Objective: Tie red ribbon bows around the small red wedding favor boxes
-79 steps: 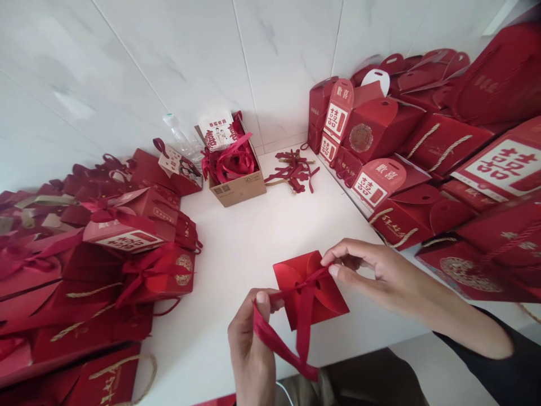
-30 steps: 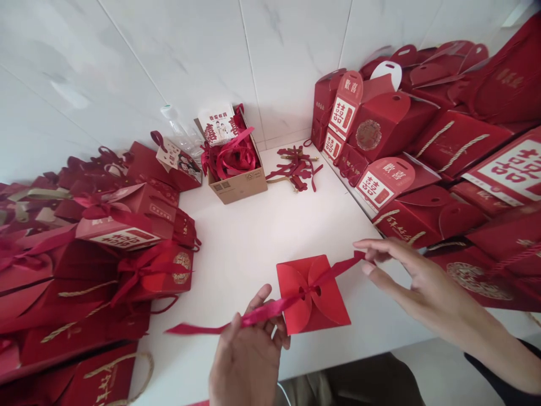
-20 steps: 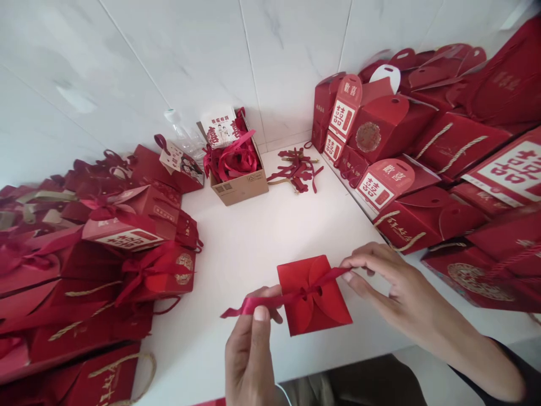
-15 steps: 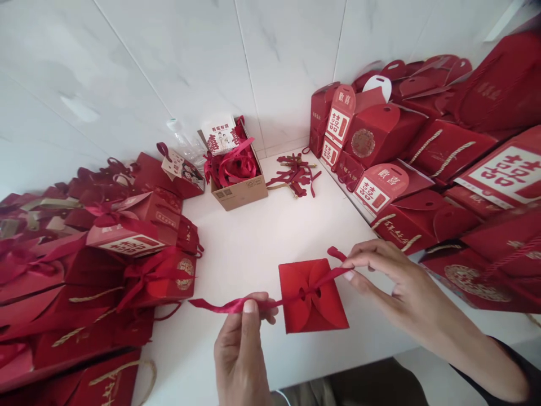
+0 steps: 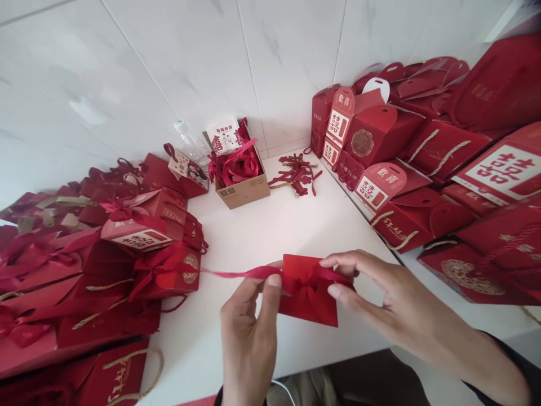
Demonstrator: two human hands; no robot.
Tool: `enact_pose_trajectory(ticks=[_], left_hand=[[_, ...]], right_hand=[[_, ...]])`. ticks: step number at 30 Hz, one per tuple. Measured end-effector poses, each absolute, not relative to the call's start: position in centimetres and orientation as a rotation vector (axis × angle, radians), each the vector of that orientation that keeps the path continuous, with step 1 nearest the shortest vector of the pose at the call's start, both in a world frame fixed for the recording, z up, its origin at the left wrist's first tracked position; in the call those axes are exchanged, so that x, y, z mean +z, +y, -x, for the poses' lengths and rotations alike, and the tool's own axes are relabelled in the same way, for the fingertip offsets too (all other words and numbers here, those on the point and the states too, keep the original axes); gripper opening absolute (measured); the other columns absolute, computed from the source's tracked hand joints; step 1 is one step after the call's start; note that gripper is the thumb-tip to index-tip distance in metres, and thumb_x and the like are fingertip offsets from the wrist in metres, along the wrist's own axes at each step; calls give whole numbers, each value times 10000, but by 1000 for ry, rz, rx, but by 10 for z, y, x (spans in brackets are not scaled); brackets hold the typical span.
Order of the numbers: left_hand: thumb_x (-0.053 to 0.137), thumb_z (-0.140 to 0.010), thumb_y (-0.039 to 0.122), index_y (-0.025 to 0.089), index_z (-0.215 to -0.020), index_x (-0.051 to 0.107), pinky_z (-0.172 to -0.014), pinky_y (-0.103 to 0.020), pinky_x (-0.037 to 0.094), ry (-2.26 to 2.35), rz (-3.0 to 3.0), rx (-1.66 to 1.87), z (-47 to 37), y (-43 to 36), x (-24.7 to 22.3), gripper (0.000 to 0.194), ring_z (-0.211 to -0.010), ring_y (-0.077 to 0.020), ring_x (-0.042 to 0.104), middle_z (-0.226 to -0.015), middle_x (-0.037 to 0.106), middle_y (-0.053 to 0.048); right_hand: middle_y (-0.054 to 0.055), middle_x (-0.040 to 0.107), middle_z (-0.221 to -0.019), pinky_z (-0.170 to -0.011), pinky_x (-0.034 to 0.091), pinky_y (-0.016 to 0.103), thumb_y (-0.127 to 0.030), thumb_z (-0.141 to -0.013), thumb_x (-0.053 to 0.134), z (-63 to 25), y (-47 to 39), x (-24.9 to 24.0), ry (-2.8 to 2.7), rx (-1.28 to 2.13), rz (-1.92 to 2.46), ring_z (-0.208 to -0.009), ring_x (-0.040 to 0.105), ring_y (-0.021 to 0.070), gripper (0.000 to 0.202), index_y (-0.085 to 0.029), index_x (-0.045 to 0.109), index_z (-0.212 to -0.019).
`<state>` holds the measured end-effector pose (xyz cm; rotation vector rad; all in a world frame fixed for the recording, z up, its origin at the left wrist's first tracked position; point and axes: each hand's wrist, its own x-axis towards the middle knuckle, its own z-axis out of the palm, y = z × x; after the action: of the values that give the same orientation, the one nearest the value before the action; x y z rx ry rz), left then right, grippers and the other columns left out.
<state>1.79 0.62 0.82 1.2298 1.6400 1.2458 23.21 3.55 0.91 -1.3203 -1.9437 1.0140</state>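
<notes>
A small red box (image 5: 315,313) with folded petal flaps sits near the front of the white table, seen from above and slightly blurred. Red ribbon (image 5: 243,274) runs across its top and trails off to the left. My left hand (image 5: 253,321) pinches the ribbon between thumb and fingers at the box's left edge. On the other side, my right hand (image 5: 376,293) has thumb and fingers closed around the ribbon by the box's right edge. The ribbon's crossing at the box's middle is smeared.
Stacked red gift boxes line the left (image 5: 93,259) and right (image 5: 386,132) sides. At the back stand a cardboard box (image 5: 243,195) of red ribbon, a clear plastic bottle (image 5: 190,141) and a pile of dark red tied ribbons (image 5: 300,176) on the white table (image 5: 253,231).
Both hands have come closer to the box, my left moving right and up, my right slightly left. The box has turned a little, and the ribbon's right end is now mostly hidden by my fingers.
</notes>
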Motion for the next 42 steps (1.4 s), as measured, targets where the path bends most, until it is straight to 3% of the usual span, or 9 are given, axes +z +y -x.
enact_pose_trajectory(ticks=[3, 6, 10, 17, 20, 25, 32, 37, 42], left_hand=[[645, -961, 390, 228, -876, 765, -651, -232, 527, 1516, -1437, 1148, -28, 16, 19, 219, -678, -137, 629, -715, 715, 10], [632, -967, 363, 227, -875, 730, -631, -220, 501, 1550, -1560, 1113, -27, 23, 21, 193, -661, -125, 597, -677, 665, 28], [551, -1012, 421, 219, -928, 662, -582, -212, 482, 1724, -1491, 1215, -13, 27, 5, 246, -612, -113, 584, -676, 640, 27], [527, -1030, 324, 288, -1314, 498, -736, -273, 555, 1806, -1607, 1263, -5, 11, -11, 288, -818, -145, 669, -971, 681, -11], [471, -1046, 300, 321, -1273, 618, -714, -293, 567, 1729, -1807, 1077, -6, 6, -6, 271, -837, -160, 657, -1075, 647, -41], [572, -996, 275, 253, -1118, 711, -803, -335, 575, 1662, -1979, 938, -2, 4, -6, 186, -973, -206, 667, -1099, 625, -79], [654, -956, 342, 255, -1233, 654, -737, -336, 558, 1636, -2038, 862, -1, -1, 6, 291, -869, -206, 648, -1020, 635, -66], [580, -969, 187, 250, -956, 702, -684, -297, 516, 1673, -1992, 876, -1, 0, -2, 138, -760, -178, 611, -864, 643, -26], [543, -947, 108, 239, -953, 646, -658, -252, 514, 1538, -1964, 820, -5, -5, 6, 167, -734, -150, 621, -850, 655, -10]], right_hand=[[-18, 722, -1080, -840, 551, 265, -350, -1025, 596, -216, 38, 15, -1963, 1080, 1219, -978, 705, 157, 179, -337, 628, -1201], [-35, 694, -929, -788, 530, 262, -306, -1047, 552, -208, 42, 17, -1988, 1064, 1192, -841, 681, 137, 107, -298, 654, -1015], [-49, 692, -937, -723, 519, 239, -327, -1056, 542, -208, 46, 18, -1973, 1064, 1240, -801, 669, 123, 137, -317, 667, -1001], [-31, 744, -1120, -820, 546, 244, -287, -1057, 521, -219, 49, 17, -2029, 841, 1232, -1016, 712, 136, 184, -324, 654, -1178], [1, 753, -1108, -891, 549, 299, -267, -1046, 529, -225, 51, 14, -2082, 708, 1230, -1024, 716, 168, 201, -286, 652, -1203], [42, 748, -934, -785, 566, 382, -258, -1014, 539, -235, 53, 12, -2167, 584, 1264, -904, 710, 239, 148, -241, 685, -998], [61, 673, -881, -736, 564, 385, -296, -984, 566, -237, 51, 15, -2144, 508, 1295, -843, 684, 244, 169, -254, 722, -937], [42, 692, -858, -701, 567, 363, -281, -972, 548, -234, 52, 19, -2102, 643, 1365, -805, 697, 225, 173, -268, 716, -933], [38, 709, -861, -672, 557, 365, -335, -970, 560, -238, 53, 13, -2050, 649, 1354, -791, 707, 233, 164, -285, 710, -924]])
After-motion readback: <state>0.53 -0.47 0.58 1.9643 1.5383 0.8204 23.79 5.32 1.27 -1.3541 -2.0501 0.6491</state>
